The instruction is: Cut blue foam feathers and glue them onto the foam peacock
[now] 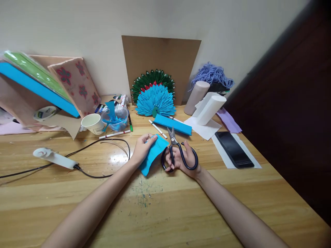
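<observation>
well inside the right edge of the wooden desk [165,220], the left hand [141,148] pinches a blue paper sheet [152,155] that, if sagging, could snag the black-handled metal scissors [173,140] looped on the right hand's [190,157] fingers.

A plain off-white wall [103,24] rises behind the straw-coloured, wood-grained worktop [157,227]; a dark brown, flat surface [289,96] flanks its right edge. Light glints left of centre.
</observation>
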The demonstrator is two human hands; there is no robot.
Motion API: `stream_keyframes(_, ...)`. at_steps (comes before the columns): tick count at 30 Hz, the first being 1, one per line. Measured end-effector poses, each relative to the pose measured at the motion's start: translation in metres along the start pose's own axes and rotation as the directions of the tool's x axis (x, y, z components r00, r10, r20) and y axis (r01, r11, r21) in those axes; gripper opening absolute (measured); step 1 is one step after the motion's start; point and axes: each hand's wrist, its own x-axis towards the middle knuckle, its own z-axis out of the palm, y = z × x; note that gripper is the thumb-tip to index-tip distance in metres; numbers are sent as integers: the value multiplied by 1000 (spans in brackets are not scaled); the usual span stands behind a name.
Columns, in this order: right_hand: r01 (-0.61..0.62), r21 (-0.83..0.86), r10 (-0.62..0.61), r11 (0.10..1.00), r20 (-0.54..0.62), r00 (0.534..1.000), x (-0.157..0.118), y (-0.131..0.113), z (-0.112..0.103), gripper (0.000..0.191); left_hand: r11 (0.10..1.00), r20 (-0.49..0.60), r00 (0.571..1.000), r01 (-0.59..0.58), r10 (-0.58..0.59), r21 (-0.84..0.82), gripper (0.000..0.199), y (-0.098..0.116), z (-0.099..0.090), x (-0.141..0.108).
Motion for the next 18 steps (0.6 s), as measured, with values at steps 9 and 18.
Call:
stream_keyframes(9, -175, -210, 209, 962, 150, 966, -6, 6, 0, 79, 998, -240, 970, -55, 47, -29, 32, -11, -2, 2)
stream_keyframes(18, -155, -193, 190, 969, 177, 966, -6, 8, -3, 77, 997, -223, 972, -77, 79, 19, 30, -13, -3, 3)
